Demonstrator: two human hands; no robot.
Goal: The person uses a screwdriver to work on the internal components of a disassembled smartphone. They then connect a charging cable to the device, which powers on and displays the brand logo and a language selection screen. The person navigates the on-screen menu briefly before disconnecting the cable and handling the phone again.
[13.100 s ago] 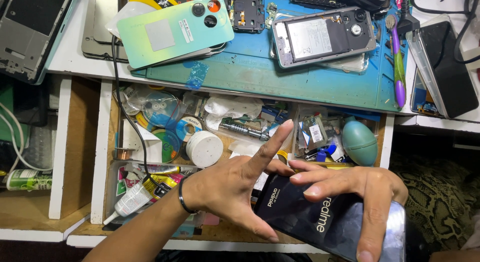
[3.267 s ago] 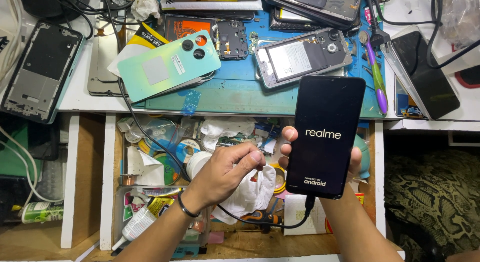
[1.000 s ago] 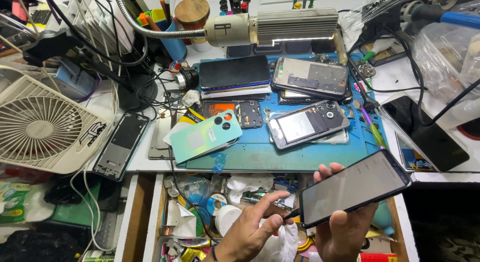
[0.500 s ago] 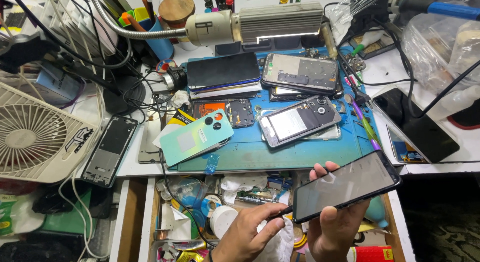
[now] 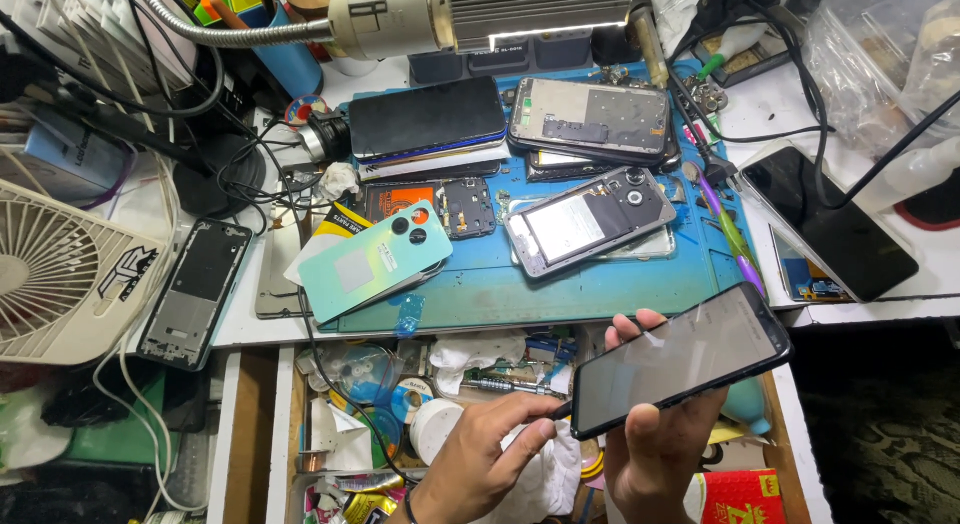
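Your tabletop (image 5: 890,284) is white w/ a blue work mat (image 5: 600,284) across the middle, and a white fan (image 5: 50,279) sits at 9 o'clock of the mat. Above it, at 12 o'clock, a lamp head (image 5: 500,14) hangs on a gooseneck. An open drawer (image 5: 250,434) full of tape rolls and tissues lies under the mat's front edge. On the mat – a mint-green phone back (image 5: 370,269) at 8 o'clock, an opened phone (image 5: 590,221) near centre. The black phone (image 5: 680,362) is off the tabletop, over the drawer at 5 o'clock of the mat, tilted, screen dark, facing up. Your right hand (image 5: 655,449) has its grip closed on it from beneath, thumb on the near edge, fingertips over the far edge. Your left hand (image 5: 480,459) has fingers pinched together at the phone's lower-left end – what's in that pinch I can't tell.
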